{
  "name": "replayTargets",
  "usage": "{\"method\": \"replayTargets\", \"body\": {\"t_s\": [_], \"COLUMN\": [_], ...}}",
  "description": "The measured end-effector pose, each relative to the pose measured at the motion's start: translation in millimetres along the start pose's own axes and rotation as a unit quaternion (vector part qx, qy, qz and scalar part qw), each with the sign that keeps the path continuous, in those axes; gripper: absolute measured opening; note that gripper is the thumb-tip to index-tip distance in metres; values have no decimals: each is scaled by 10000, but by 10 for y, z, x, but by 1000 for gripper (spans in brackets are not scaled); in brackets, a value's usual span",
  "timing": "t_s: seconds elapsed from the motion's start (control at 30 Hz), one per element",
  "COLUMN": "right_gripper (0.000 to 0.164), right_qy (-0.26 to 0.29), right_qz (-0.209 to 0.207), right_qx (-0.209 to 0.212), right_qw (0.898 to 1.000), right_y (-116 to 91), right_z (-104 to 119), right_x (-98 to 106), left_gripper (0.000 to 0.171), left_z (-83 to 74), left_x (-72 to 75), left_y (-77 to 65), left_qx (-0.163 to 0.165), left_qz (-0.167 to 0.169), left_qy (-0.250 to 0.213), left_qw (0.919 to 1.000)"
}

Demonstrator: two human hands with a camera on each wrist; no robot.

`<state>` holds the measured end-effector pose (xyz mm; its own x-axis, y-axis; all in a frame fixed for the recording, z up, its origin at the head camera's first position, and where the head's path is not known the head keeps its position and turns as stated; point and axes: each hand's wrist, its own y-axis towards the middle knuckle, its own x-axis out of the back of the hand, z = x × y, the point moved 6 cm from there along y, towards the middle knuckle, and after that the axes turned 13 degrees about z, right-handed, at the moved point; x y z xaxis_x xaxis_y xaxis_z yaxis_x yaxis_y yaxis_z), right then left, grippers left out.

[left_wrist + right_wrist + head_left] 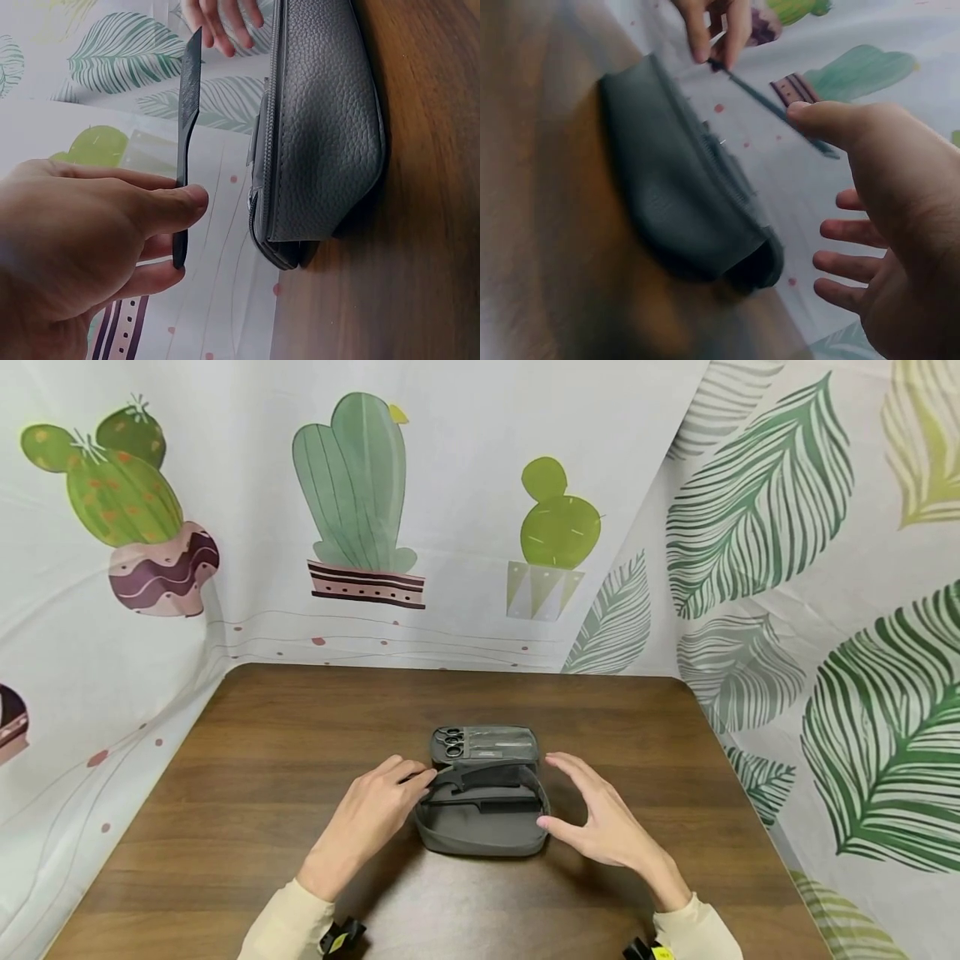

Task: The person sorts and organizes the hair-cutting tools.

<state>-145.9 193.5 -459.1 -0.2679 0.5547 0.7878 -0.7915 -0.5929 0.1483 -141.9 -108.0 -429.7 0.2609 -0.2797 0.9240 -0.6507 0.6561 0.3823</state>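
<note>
Being pinched by the thumb and fingers of the left hand [378,806], a black comb [190,86] is being held in the air just over the open grey case [480,846], with its broad part being pointed toward the right hand [600,822]. The left fingers are being pressed round the handle, near its end, and no gap is being left between them and the comb. By the right hand nothing is being held: its fingers are being spread wide from the thumb, beside the right edge of the case. In the right wrist view the comb is being partly overlapped by the right thumb, but whether it is being touched cannot be told. Inside the case a second comb [510,806] is being cradled, its teeth being turned rightward and its thin handle leftward. On the far side the lid [534,745] is being displayed laid back, and by it scissors [453,742] are being carried at the left, next to a clear pocket [498,743]. The case is being supported by a brown wooden desk [247,827], behind which a white sheet [465,527] printed with cacti is being hung.
</note>
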Motion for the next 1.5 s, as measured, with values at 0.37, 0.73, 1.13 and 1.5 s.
{"method": "replayTargets", "body": {"t_s": [0.37, 0.73, 1.13, 1.5], "right_gripper": [93, 91, 88, 88], "right_qy": [-258, -247, -172, -272], "right_qz": [280, 333, 404, 270], "right_qx": [-205, -252, -274, -181], "right_qw": [9991, 9988, 9987, 9991], "right_y": [-83, -65, -47, -46], "right_z": [-186, -249, -238, -229], "right_x": [-251, -335, -358, -373], "left_gripper": [31, 30, 25, 17], "left_z": [20, 17, 9, -37], "left_x": [-54, -96, -145, -235], "left_y": [0, 0, -5, 57], "left_qx": [-62, -3, -16, -94], "left_qz": [164, 488, 787, 1235], "left_qy": [-109, -146, -112, -94], "left_qw": [9998, 9987, 9968, 9923]}}
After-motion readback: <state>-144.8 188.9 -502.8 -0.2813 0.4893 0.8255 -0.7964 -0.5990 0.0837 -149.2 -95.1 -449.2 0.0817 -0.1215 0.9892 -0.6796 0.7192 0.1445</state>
